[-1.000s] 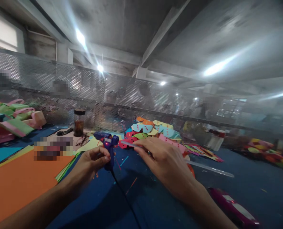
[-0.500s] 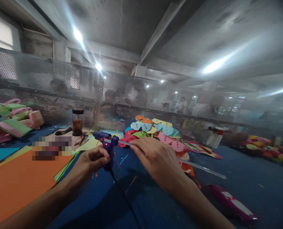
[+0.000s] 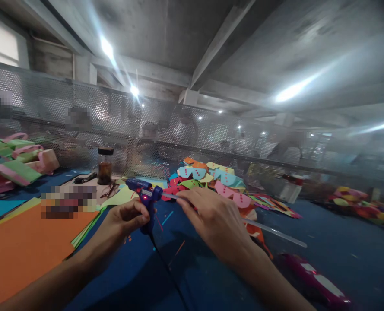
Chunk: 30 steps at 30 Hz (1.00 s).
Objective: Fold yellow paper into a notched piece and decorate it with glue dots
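A blue glue gun [image 3: 145, 198] with a red light stands upright over the blue table [image 3: 185, 268]; my left hand [image 3: 125, 220] is closed round its handle. Its black cord [image 3: 166, 268] trails toward me. My right hand [image 3: 211, 218] pinches a long clear glue stick [image 3: 276, 233], whose front end reaches the back of the gun while the rest sticks out to the right behind my hand.
Orange and other coloured paper sheets [image 3: 20, 246] lie at left. A heap of cut coloured paper shapes [image 3: 211, 177] lies behind the hands. A jar [image 3: 105, 166] stands by the perforated metal screen [image 3: 81, 125]. A purple object [image 3: 311, 280] lies at lower right. People sit beyond the screen.
My right hand has slid the glue stick left, bringing its tip up to the back of the gun. The left hand has kept the gun almost still.
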Each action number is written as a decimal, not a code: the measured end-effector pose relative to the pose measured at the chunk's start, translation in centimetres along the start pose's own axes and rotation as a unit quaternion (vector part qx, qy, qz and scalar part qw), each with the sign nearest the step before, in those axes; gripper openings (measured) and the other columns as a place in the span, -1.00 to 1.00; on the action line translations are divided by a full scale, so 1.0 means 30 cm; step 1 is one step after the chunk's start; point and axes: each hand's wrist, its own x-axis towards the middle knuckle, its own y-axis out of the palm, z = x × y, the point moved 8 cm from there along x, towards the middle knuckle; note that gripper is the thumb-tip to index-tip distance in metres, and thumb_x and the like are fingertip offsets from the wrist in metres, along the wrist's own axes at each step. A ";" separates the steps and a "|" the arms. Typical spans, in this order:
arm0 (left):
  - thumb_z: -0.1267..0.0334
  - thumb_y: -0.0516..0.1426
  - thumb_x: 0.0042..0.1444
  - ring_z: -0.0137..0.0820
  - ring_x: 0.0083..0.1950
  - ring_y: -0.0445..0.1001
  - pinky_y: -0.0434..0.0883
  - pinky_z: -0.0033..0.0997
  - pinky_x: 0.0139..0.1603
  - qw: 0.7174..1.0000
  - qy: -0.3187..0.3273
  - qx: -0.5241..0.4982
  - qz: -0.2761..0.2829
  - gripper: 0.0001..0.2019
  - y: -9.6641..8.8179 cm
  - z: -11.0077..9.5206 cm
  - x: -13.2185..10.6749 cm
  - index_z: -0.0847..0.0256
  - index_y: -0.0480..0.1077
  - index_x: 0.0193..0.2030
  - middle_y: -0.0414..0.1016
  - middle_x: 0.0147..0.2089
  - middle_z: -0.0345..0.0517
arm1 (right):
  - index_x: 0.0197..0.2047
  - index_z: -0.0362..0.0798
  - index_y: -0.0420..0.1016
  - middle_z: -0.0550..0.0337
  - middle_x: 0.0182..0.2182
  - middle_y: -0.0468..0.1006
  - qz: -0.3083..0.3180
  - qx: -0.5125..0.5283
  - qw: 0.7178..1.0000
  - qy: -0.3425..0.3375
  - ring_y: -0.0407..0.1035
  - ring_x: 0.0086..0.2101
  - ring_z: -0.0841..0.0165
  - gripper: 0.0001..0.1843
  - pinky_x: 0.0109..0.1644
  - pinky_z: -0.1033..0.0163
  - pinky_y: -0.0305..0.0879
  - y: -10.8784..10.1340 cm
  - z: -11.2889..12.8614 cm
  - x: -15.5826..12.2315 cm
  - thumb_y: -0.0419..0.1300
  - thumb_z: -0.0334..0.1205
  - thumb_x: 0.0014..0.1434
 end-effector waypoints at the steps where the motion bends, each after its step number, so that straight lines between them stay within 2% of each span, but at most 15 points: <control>1: 0.09 0.40 -0.10 -0.39 -0.32 0.34 0.23 -0.43 -0.29 1.000 0.002 0.003 -0.002 -0.74 0.000 -0.002 0.000 0.19 0.49 -0.48 0.43 -0.40 -0.19 | -0.08 -0.02 0.52 0.19 -0.24 0.65 -0.004 0.004 1.000 0.002 0.53 -0.23 0.28 -0.87 -0.22 0.21 0.33 -0.001 -0.002 0.001 0.16 -0.26 0.36; 8: 0.11 0.33 -0.01 -0.36 -0.32 0.33 0.27 -0.38 -0.27 0.997 0.039 0.067 -0.015 -0.80 0.008 -0.046 -0.014 0.17 0.50 -0.46 0.39 -0.41 -0.20 | -0.12 0.00 0.45 0.22 -0.28 0.63 0.007 0.038 0.999 0.025 0.53 -0.29 0.29 -0.92 -0.30 0.25 0.28 0.010 -0.014 -0.002 0.24 -0.27 0.29; 13: 0.10 0.32 -0.01 -0.31 -0.29 0.37 0.28 -0.35 -0.25 0.992 0.053 0.103 -0.041 -0.80 0.006 -0.070 -0.023 0.16 0.51 -0.47 0.43 -0.42 -0.17 | -0.19 0.00 0.43 0.25 -0.33 0.61 0.016 0.057 0.997 0.041 0.51 -0.33 0.32 -0.98 -0.30 0.25 0.26 0.016 -0.020 -0.002 0.20 -0.27 0.33; 18: 0.08 0.31 -0.02 -0.29 -0.30 0.36 0.27 -0.32 -0.25 0.992 0.056 0.106 -0.044 -0.79 0.012 -0.077 -0.026 0.16 0.51 -0.49 0.42 -0.42 -0.15 | -0.22 -0.02 0.45 0.23 -0.39 0.59 0.022 0.044 0.998 0.046 0.49 -0.39 0.32 -0.86 -0.35 0.24 0.21 0.021 -0.019 -0.001 0.13 -0.20 0.38; 24: 0.10 0.30 -0.01 -0.31 -0.32 0.36 0.28 -0.32 -0.26 0.993 0.052 0.105 -0.033 -0.81 0.024 -0.079 -0.027 0.16 0.50 -0.48 0.42 -0.43 -0.17 | -0.25 -0.05 0.44 0.22 -0.50 0.54 0.045 0.030 0.998 0.036 0.44 -0.50 0.36 -0.74 -0.40 0.23 0.14 0.044 -0.009 -0.005 0.00 -0.20 0.44; 30: 0.09 0.31 -0.03 -0.31 -0.30 0.37 0.28 -0.32 -0.26 0.991 0.053 0.117 -0.046 -0.80 0.014 -0.080 -0.030 0.16 0.50 -0.50 0.42 -0.42 -0.16 | -0.22 -0.04 0.43 0.21 -0.42 0.58 0.027 0.039 0.998 0.036 0.49 -0.42 0.33 -0.82 -0.37 0.24 0.20 0.046 -0.005 -0.005 0.07 -0.20 0.41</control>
